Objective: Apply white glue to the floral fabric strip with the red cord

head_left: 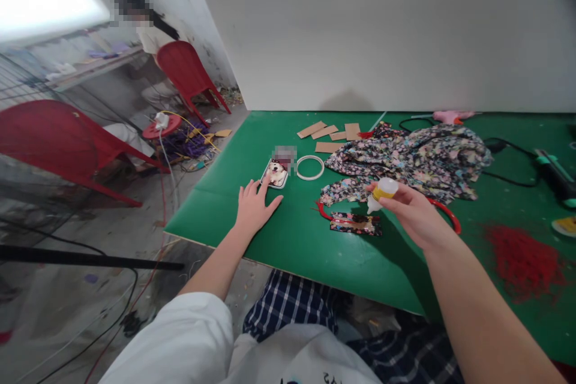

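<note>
From the head view, the right hand (pixel 411 213) is gripping a small glue bottle (pixel 380 194), tilted nozzle-down over a fabric strip (pixel 355 223) near the table's (pixel 288 240) front edge; the left hand (pixel 254 207) is lying open and flat, fingertips touching a phone (pixel 275 173) toward the left edge; the bottle is looking light, squeezable and slick, best pinched around its body; floral cloth (pixel 414 159) is lying behind, a ring (pixel 310 167) beside the phone.

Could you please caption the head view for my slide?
Left hand touches a phone; right hand holds a glue bottle over floral fabric.
</note>
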A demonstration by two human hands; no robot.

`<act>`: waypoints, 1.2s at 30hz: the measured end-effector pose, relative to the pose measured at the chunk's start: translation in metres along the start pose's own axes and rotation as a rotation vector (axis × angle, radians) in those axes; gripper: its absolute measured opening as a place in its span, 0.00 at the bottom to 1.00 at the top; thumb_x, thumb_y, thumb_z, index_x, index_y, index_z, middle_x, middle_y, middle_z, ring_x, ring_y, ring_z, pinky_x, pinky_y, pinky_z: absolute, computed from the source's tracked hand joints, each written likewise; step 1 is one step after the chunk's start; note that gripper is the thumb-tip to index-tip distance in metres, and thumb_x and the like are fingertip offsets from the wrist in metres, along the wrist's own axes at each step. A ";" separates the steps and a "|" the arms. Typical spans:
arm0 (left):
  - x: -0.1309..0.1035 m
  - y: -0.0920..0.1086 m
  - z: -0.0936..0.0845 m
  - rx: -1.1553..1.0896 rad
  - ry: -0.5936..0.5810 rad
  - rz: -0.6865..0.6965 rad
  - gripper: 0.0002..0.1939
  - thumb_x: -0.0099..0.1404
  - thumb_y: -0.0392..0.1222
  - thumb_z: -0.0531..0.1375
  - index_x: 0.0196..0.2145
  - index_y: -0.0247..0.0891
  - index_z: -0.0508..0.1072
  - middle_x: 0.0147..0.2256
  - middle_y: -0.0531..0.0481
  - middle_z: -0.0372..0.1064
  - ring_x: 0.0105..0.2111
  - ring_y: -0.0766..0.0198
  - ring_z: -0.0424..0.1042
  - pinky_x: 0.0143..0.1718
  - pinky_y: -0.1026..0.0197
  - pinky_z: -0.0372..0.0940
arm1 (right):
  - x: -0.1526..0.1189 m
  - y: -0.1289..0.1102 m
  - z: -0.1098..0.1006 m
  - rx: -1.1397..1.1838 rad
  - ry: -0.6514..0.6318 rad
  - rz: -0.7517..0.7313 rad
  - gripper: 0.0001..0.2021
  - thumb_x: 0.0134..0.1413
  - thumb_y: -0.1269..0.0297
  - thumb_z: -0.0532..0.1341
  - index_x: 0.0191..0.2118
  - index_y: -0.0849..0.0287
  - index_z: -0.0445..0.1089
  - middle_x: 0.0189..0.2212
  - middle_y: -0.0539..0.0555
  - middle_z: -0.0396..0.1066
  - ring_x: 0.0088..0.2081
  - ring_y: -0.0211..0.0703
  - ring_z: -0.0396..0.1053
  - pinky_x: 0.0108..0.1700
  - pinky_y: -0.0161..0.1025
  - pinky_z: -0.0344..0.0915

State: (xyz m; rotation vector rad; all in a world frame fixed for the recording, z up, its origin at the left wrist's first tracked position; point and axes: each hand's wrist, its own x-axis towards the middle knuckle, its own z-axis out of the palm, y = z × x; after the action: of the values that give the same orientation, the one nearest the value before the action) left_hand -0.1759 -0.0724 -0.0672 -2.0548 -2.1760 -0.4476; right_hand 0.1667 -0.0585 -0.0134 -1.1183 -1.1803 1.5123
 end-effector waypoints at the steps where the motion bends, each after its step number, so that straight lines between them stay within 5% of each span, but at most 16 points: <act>1: 0.001 -0.002 0.000 -0.051 0.031 -0.014 0.32 0.62 0.56 0.52 0.58 0.37 0.57 0.52 0.37 0.63 0.56 0.45 0.57 0.55 0.41 0.50 | 0.001 0.000 0.000 -0.009 0.008 -0.003 0.18 0.38 0.56 0.68 0.40 0.53 0.73 0.44 0.54 0.73 0.48 0.48 0.67 0.51 0.45 0.62; 5: 0.000 -0.010 -0.002 -0.182 0.164 -0.103 0.19 0.62 0.51 0.54 0.43 0.34 0.69 0.39 0.41 0.71 0.41 0.53 0.69 0.44 0.52 0.63 | 0.004 0.002 0.001 -0.061 0.072 -0.019 0.18 0.37 0.56 0.69 0.38 0.54 0.73 0.41 0.53 0.74 0.45 0.46 0.69 0.51 0.45 0.62; 9: 0.000 -0.016 -0.002 -0.190 0.182 -0.100 0.14 0.63 0.48 0.52 0.31 0.37 0.73 0.32 0.46 0.73 0.34 0.57 0.71 0.40 0.55 0.65 | 0.005 0.004 0.002 -0.083 0.092 0.000 0.20 0.35 0.55 0.70 0.39 0.54 0.73 0.41 0.53 0.74 0.44 0.46 0.69 0.51 0.46 0.62; 12: 0.005 -0.014 -0.002 -0.189 0.176 -0.018 0.15 0.63 0.48 0.53 0.37 0.37 0.74 0.43 0.43 0.72 0.48 0.54 0.67 0.51 0.52 0.60 | 0.004 0.004 0.003 -0.094 0.090 0.013 0.20 0.35 0.55 0.69 0.39 0.54 0.73 0.41 0.53 0.74 0.44 0.46 0.69 0.53 0.47 0.61; 14: 0.007 -0.011 -0.002 -0.149 0.141 0.057 0.21 0.62 0.50 0.54 0.49 0.38 0.69 0.55 0.41 0.62 0.58 0.51 0.55 0.57 0.48 0.52 | 0.004 0.003 0.003 -0.095 0.077 0.015 0.20 0.35 0.54 0.69 0.39 0.54 0.73 0.41 0.53 0.74 0.45 0.47 0.69 0.53 0.47 0.61; 16: 0.008 -0.007 -0.001 -0.051 0.095 0.103 0.28 0.63 0.52 0.52 0.57 0.38 0.60 0.61 0.39 0.49 0.62 0.47 0.46 0.59 0.44 0.46 | 0.003 0.002 0.003 -0.094 0.067 0.018 0.21 0.35 0.54 0.69 0.39 0.54 0.73 0.42 0.53 0.74 0.46 0.47 0.68 0.54 0.47 0.60; 19: 0.006 -0.004 -0.001 0.072 0.064 0.111 0.27 0.65 0.54 0.47 0.58 0.39 0.58 0.62 0.38 0.46 0.63 0.47 0.41 0.59 0.42 0.42 | 0.004 0.002 0.002 -0.099 0.072 0.022 0.21 0.34 0.53 0.69 0.39 0.54 0.73 0.42 0.53 0.74 0.46 0.48 0.69 0.54 0.48 0.60; 31: 0.006 -0.001 0.000 0.010 0.044 0.077 0.24 0.64 0.53 0.50 0.54 0.40 0.64 0.61 0.39 0.50 0.62 0.48 0.44 0.59 0.42 0.42 | 0.005 0.005 0.003 -0.151 0.065 0.036 0.23 0.36 0.52 0.68 0.41 0.55 0.72 0.42 0.54 0.74 0.46 0.49 0.68 0.53 0.48 0.60; 36: 0.007 -0.009 -0.005 -0.382 0.183 -0.174 0.20 0.59 0.50 0.57 0.45 0.35 0.68 0.48 0.40 0.66 0.51 0.53 0.63 0.53 0.52 0.56 | 0.006 0.005 0.003 -0.150 0.057 0.028 0.23 0.36 0.51 0.68 0.41 0.55 0.71 0.43 0.54 0.73 0.47 0.50 0.67 0.53 0.48 0.60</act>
State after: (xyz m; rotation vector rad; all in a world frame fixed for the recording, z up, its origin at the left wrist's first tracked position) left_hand -0.1862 -0.0680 -0.0614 -1.8955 -2.3045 -1.1020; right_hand 0.1621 -0.0542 -0.0188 -1.2738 -1.2597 1.4219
